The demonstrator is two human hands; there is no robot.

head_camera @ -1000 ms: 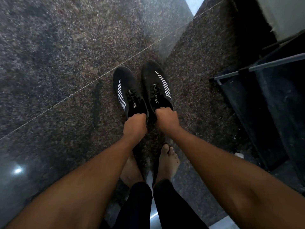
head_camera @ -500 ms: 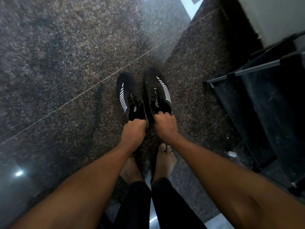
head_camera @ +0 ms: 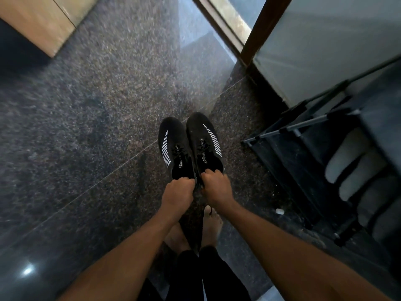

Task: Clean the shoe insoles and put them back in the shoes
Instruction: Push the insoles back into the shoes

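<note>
While both arms reach down, the left hand grips the left black white-striped fabric shoe at its heel. The right hand grips the matching right shoe.

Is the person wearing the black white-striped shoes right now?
No: the left hand and right hand grip the black striped shoes by their heels, above bare feet.

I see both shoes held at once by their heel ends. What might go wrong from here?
The left hand and right hand grip the black shoes only at their heels, so one may slip and land on the bare foot. The floor looks glossy, perhaps slippery underfoot. The shoe rack stands close; a swinging shoe might knock it.
</note>
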